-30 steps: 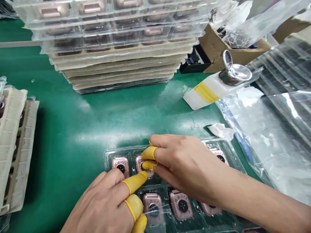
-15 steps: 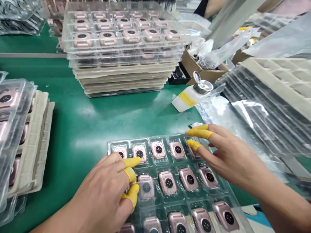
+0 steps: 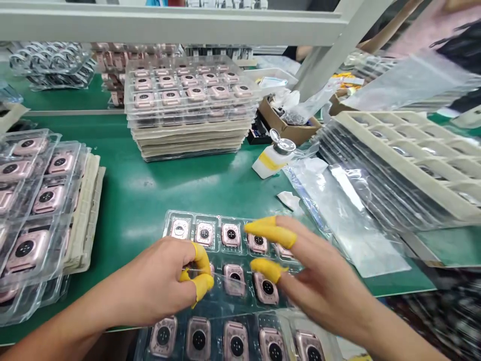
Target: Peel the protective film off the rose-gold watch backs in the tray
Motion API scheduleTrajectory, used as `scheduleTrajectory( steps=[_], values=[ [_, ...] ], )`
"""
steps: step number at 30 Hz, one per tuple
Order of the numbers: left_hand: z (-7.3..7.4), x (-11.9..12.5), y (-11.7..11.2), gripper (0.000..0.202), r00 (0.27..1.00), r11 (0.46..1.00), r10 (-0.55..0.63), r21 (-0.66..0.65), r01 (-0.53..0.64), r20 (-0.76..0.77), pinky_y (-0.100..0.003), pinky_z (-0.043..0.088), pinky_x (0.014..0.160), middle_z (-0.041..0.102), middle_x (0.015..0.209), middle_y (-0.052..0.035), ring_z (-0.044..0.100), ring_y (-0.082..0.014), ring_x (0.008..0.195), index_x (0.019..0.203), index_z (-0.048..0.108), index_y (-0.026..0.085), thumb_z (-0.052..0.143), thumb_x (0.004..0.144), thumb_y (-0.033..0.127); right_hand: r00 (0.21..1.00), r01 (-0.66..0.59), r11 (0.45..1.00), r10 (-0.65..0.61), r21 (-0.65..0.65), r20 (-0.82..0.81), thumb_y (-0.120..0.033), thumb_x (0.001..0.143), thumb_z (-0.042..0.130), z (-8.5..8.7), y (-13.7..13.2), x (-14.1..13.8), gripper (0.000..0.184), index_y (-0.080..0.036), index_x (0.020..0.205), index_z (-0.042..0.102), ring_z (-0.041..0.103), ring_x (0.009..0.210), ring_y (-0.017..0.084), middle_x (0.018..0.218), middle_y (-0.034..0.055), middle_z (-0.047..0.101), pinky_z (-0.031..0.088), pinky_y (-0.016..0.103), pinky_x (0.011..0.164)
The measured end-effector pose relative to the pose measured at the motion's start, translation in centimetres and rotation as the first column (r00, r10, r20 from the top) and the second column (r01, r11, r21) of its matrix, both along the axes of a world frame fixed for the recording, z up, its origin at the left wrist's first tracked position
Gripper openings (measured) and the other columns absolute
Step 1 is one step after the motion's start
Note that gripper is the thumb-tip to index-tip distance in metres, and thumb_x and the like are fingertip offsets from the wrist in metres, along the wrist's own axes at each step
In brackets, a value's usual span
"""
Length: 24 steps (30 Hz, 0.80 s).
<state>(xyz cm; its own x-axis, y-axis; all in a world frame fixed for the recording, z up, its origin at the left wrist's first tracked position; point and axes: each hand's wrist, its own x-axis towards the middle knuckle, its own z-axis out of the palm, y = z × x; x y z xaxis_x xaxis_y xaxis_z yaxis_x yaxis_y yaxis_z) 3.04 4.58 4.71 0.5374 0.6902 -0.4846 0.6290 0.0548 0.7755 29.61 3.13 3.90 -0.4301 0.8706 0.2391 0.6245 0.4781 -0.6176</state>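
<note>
A clear plastic tray (image 3: 188,213) holds rows of pink watch cases (image 3: 230,234), their round black sensor backs facing up. My left hand (image 3: 165,281), with yellow finger cots, pinches the edge of what looks like a clear plastic sheet (image 3: 220,275) over the tray's left side; its outline is hard to follow. Above the tray's right part, my right hand (image 3: 315,265) also wears yellow finger cots. Its thumb and fingers are spread with nothing between them, hiding some watch cases. Nearer to me, more watch cases (image 3: 236,342) show beneath clear plastic.
Stacked trays of watch cases stand at the left (image 3: 93,215) and back (image 3: 188,140). A white pump bottle (image 3: 267,161) stands behind the tray. At right lie clear plastic bags (image 3: 361,240) and a beige tray stack (image 3: 376,145). Another person's arm (image 3: 391,27) shows at the back.
My right hand has moved left and inward from the tray's far right corner. My left hand still pinches, now more curled. The view has shifted, showing more of the bench.
</note>
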Motion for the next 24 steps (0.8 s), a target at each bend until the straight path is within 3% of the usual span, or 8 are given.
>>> scheduleTrajectory(
  steps=[3, 5, 7, 11, 16, 19, 24],
  values=[
    [-0.3, 0.5, 0.1, 0.014, 0.996, 0.992, 0.035, -0.125, -0.025, 0.081, -0.024, 0.036, 0.056, 0.053, 0.068, 0.0058, 0.045, -0.0123, 0.063, 0.075, 0.061, 0.021, 0.061, 0.087, 0.028, 0.990, -0.136, 0.971, 0.125, -0.195, -0.071, -0.011, 0.087, 0.065, 0.8, -0.9, -2.7, 0.036, -0.025, 0.120, 0.064, 0.065, 0.090, 0.021, 0.102, 0.0048, 0.069, 0.056, 0.033, 0.075],
    [-0.6, 0.7, 0.2, 0.012, 0.985, 0.980, 0.067, -0.194, -0.035, 0.159, -0.023, 0.037, 0.059, 0.052, 0.072, 0.0057, 0.044, -0.0114, 0.066, 0.078, 0.061, 0.019, 0.062, 0.086, 0.028, 0.985, -0.164, 0.942, 0.142, -0.294, -0.096, -0.006, 0.083, 0.061, 0.9, -1.3, -3.6, 0.034, -0.024, 0.111, 0.066, 0.064, 0.085, 0.019, 0.097, 0.0029, 0.069, 0.055, 0.032, 0.074],
    [-0.9, 0.6, 0.3, 0.012, 0.968, 0.963, 0.115, -0.264, -0.053, 0.223, -0.022, 0.036, 0.059, 0.053, 0.075, 0.0058, 0.044, -0.0105, 0.068, 0.080, 0.063, 0.018, 0.065, 0.085, 0.029, 0.990, -0.128, 0.928, 0.097, -0.351, -0.105, -0.005, 0.083, 0.059, 0.7, -1.6, -3.9, 0.031, -0.023, 0.106, 0.068, 0.064, 0.081, 0.017, 0.092, 0.0013, 0.070, 0.055, 0.030, 0.073],
    [-1.3, 0.5, 0.5, 0.008, 0.956, 0.924, 0.203, -0.365, -0.116, 0.210, -0.020, 0.032, 0.052, 0.054, 0.068, 0.0070, 0.043, -0.0087, 0.060, 0.080, 0.063, 0.018, 0.067, 0.080, 0.025, 0.996, -0.014, 0.907, -0.024, -0.420, -0.085, -0.010, 0.086, 0.061, 0.1, -1.9, -3.2, 0.035, -0.026, 0.116, 0.068, 0.065, 0.077, 0.015, 0.091, -0.0008, 0.073, 0.055, 0.027, 0.069],
    [-1.6, 0.4, 0.7, 0.008, 0.962, 0.909, 0.223, -0.391, -0.147, 0.156, -0.022, 0.035, 0.053, 0.069, 0.077, 0.0010, 0.052, -0.0117, 0.063, 0.080, 0.064, 0.018, 0.061, 0.080, 0.026, 0.996, 0.011, 0.936, -0.041, -0.351, -0.079, -0.013, 0.088, 0.064, 0.0, -1.4, -2.8, 0.025, -0.026, 0.109, 0.067, 0.066, 0.081, 0.017, 0.094, -0.0001, 0.073, 0.055, 0.029, 0.070],
    [-1.7, 0.4, 0.7, 0.008, 0.960, 0.915, 0.230, -0.371, -0.157, 0.161, -0.024, 0.036, 0.055, 0.070, 0.076, 0.0013, 0.051, -0.0122, 0.063, 0.078, 0.064, 0.019, 0.060, 0.077, 0.026, 0.991, -0.037, 0.965, 0.002, -0.260, -0.134, -0.013, 0.091, 0.062, -0.1, -0.9, -3.0, 0.018, -0.025, 0.104, 0.063, 0.065, 0.083, 0.017, 0.094, 0.0006, 0.070, 0.053, 0.030, 0.071],
    [-1.9, 0.5, 0.6, 0.010, 0.954, 0.907, 0.258, -0.378, -0.185, 0.152, -0.024, 0.034, 0.055, 0.069, 0.074, 0.0028, 0.049, -0.0122, 0.063, 0.081, 0.066, 0.019, 0.059, 0.078, 0.027, 0.981, -0.149, 0.974, 0.124, -0.168, -0.151, -0.003, 0.086, 0.054, -0.8, -0.2, -3.4, 0.026, -0.024, 0.101, 0.061, 0.056, 0.074, 0.016, 0.083, 0.0001, 0.061, 0.044, 0.029, 0.062]
  ],
)
